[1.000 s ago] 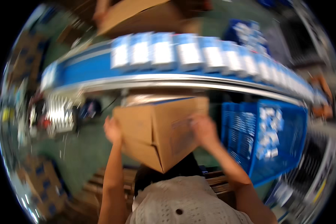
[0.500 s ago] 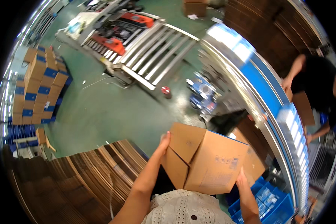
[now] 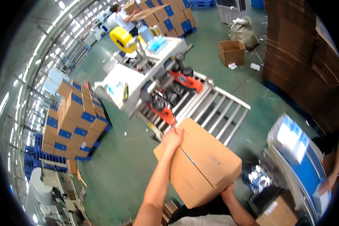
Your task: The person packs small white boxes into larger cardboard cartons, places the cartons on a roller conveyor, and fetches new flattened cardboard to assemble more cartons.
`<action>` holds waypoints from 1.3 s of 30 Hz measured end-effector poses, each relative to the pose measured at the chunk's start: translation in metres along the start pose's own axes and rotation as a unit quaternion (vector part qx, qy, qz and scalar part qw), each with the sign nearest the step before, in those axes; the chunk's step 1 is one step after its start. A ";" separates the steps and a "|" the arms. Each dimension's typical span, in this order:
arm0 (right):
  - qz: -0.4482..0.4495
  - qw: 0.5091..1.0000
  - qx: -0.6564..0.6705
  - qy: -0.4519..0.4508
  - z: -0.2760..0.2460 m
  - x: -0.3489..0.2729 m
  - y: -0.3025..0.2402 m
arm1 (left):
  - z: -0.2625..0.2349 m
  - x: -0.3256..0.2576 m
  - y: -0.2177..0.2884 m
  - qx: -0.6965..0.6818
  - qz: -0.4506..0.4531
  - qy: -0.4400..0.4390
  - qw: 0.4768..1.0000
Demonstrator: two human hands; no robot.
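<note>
A brown cardboard box (image 3: 211,154) is held tilted in front of me, its two flaps lying nearly together with a narrow seam between them. My left hand (image 3: 172,138) is closed over its far left edge. Low on the near right side, my right hand (image 3: 227,189) grips the box, its fingers partly hidden beneath it. Just beyond the box lies a roller conveyor (image 3: 225,112) with metal rollers, leading to a taping machine with orange side parts (image 3: 190,82).
Stacked cartons (image 3: 73,126) stand on a blue pallet to the left. At right, a blue conveyor belt (image 3: 303,174) carries wrapped white packs (image 3: 290,141), with another person's hand (image 3: 327,184) beside it. An open carton (image 3: 231,52) sits on the floor; another person stands far off near stacked cartons.
My view has swung toward the roller conveyor, and the box has come up close to its near end. The box has turned, so its flap seam now faces upward. Both hands still hold it.
</note>
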State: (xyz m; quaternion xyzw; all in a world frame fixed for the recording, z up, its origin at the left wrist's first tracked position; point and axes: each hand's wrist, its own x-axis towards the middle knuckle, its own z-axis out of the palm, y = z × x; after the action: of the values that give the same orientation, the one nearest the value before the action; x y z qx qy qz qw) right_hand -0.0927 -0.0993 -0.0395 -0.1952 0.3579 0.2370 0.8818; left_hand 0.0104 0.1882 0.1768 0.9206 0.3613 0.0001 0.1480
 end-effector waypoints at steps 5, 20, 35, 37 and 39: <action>-0.209 0.897 -0.339 -0.191 0.091 0.085 -0.024 | -0.011 0.122 0.095 -0.001 0.088 0.055 0.995; -0.264 0.623 -0.730 -0.092 0.347 0.179 -0.068 | 0.093 0.166 0.087 0.053 0.235 0.065 0.968; -0.126 0.503 -0.841 0.156 0.081 -0.086 -0.052 | 0.053 0.198 0.062 0.145 0.444 -0.038 0.883; -0.035 0.469 -0.834 0.288 0.008 -0.185 -0.045 | 0.065 0.189 0.058 0.220 0.459 -0.074 0.858; -0.052 0.479 -0.761 0.434 -0.038 -0.282 -0.023 | 0.111 0.202 0.044 0.239 0.436 -0.176 0.850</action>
State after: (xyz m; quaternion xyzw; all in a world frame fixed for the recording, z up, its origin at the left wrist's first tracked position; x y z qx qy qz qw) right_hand -0.2784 -0.2161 0.1429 -0.8862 0.3633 0.2559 0.1308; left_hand 0.2007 0.2617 0.0609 0.9751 -0.1199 -0.1838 -0.0308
